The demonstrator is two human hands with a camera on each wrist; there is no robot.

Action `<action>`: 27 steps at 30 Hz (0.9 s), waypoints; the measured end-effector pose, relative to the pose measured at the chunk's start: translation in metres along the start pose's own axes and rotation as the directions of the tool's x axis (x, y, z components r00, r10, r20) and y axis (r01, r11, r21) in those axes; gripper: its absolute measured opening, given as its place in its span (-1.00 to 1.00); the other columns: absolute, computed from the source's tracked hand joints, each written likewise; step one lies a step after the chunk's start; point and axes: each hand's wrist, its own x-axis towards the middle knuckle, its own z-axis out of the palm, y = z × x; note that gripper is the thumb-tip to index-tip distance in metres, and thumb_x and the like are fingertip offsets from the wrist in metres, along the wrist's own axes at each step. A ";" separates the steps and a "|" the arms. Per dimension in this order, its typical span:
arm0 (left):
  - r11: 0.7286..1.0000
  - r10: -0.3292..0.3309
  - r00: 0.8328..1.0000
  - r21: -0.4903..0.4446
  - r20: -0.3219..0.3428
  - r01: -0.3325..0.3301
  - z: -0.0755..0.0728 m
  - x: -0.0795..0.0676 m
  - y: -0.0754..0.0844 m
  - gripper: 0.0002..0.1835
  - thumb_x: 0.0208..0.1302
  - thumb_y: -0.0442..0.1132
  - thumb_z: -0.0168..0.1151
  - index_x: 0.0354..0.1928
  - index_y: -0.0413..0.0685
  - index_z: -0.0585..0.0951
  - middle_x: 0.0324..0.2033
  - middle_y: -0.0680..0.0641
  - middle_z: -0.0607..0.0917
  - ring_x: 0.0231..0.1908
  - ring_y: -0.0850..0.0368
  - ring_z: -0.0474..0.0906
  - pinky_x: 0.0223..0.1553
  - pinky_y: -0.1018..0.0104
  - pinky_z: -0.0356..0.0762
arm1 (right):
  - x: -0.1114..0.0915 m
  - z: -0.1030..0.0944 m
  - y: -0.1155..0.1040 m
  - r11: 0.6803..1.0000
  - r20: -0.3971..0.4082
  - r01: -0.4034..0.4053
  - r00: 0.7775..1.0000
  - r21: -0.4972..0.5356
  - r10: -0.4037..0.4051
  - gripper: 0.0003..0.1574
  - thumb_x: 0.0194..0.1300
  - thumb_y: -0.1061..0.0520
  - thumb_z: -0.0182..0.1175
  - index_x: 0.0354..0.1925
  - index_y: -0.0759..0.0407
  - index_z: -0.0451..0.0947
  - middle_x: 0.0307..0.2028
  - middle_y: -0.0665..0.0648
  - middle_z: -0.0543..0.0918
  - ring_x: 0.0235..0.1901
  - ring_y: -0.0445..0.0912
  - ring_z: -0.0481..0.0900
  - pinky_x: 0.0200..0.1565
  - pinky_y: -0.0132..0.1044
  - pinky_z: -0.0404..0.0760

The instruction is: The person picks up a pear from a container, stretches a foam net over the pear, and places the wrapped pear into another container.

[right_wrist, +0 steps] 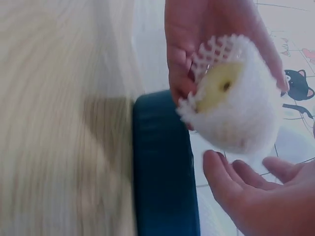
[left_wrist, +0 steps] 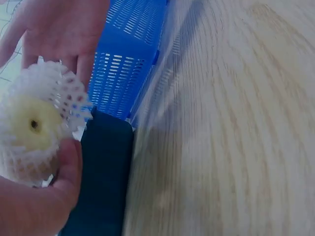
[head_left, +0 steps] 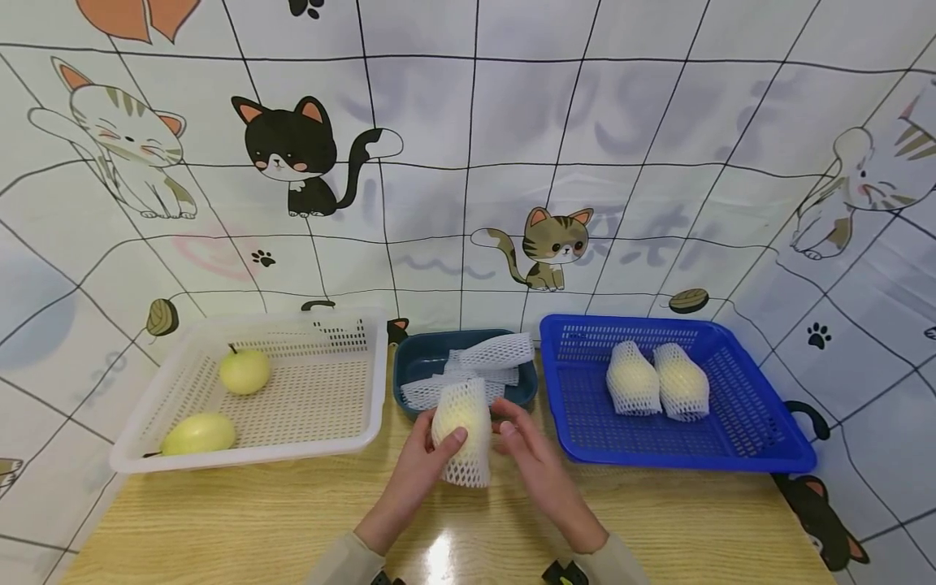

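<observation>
A yellow-green pear (left_wrist: 37,123) sits inside a white foam net sleeve (head_left: 471,467), its end showing through the sleeve's open mouth in both wrist views. My left hand (head_left: 420,471) grips the sleeved pear, thumb across its near side. To the right, my right hand (head_left: 537,467) is held beside it with loosely bent fingers; in the right wrist view a small gap separates its fingertips (right_wrist: 211,162) from the sleeve. Behind the hands stands a dark teal tray (head_left: 417,349) with several flattened foam sleeves (head_left: 497,351) in it.
On the left, a white basket (head_left: 373,390) has two bare pears (head_left: 244,371) along its left side. A blue basket (head_left: 592,443) on the right contains two sleeved pears (head_left: 632,382). All stand on a wooden table (head_left: 256,520) against a cat-patterned cloth (head_left: 439,122).
</observation>
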 end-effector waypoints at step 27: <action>0.990 0.115 0.993 -0.087 0.027 -0.112 -0.001 -0.011 0.012 -0.44 0.68 0.00 -0.12 0.41 -0.35 0.29 0.17 -0.37 0.56 0.00 -0.19 0.68 0.10 0.12 0.64 | 0.009 0.007 0.010 0.945 -0.077 -0.303 0.946 0.124 0.314 -0.08 0.48 -0.07 0.21 0.56 0.23 0.05 0.27 0.32 0.46 0.18 0.09 0.51 0.20 -0.12 0.51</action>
